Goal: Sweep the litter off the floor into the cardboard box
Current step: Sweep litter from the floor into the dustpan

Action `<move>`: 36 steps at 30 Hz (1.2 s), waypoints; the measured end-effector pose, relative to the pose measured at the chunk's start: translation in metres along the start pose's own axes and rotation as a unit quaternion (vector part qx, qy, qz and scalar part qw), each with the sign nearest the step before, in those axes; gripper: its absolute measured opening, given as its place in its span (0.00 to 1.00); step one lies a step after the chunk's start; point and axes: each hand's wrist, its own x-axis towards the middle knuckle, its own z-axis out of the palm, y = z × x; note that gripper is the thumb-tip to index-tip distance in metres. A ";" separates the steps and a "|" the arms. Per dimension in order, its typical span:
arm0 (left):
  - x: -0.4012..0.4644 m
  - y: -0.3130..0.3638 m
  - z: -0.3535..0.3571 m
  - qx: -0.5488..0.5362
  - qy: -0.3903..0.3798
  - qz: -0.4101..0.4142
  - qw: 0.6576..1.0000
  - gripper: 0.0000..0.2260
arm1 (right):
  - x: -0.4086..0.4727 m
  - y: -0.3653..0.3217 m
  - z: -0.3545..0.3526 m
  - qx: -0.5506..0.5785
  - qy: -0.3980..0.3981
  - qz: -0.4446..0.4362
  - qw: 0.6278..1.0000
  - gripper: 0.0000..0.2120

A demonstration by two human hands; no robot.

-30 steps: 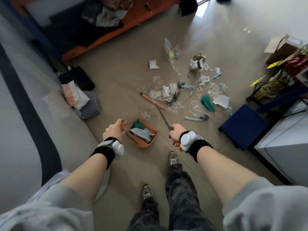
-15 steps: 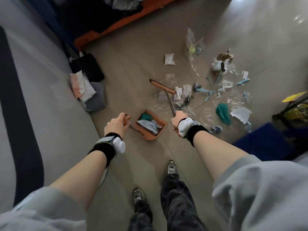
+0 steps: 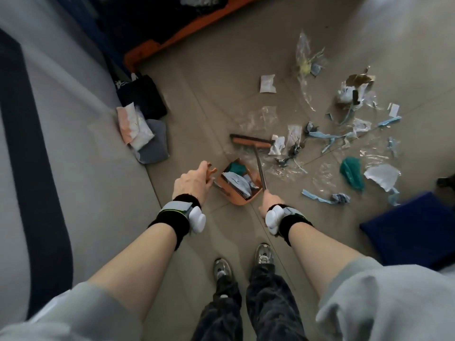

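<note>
My left hand grips the handle of an orange dustpan that rests on the floor and holds a green scrap and crumpled paper. My right hand is closed on the metal stick of a broom. The broom's orange head sits on the floor just beyond the pan. Litter lies spread to the right of the broom: clear plastic, blue strips, white paper, a teal piece and a torn brown packet. No cardboard box is in view.
A grey sofa fills the left side. A pink and white packet with grey cloth lies at its foot. A blue cushion sits at right, an orange frame at the back. My shoes stand behind the dustpan.
The broom head has been drawn closer to the dustpan and turned more level. The view has tilted down and left, so the shelves and box at right have left the frame.
</note>
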 end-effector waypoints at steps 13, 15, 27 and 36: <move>0.002 -0.011 -0.003 -0.015 -0.013 0.066 0.998 0.15 | -0.089 -0.026 0.043 0.103 -0.060 0.058 0.991 0.30; -0.002 -0.014 -0.003 -0.018 -0.016 0.078 0.997 0.13 | -0.101 -0.026 0.045 0.109 -0.037 0.060 0.992 0.26; 0.010 -0.003 -0.002 0.007 -0.023 0.165 0.986 0.16 | -0.100 0.020 0.024 0.008 0.098 0.013 0.995 0.35; 0.047 0.033 -0.001 0.004 0.015 0.176 0.984 0.14 | -0.026 0.059 -0.028 0.041 0.106 0.002 0.994 0.25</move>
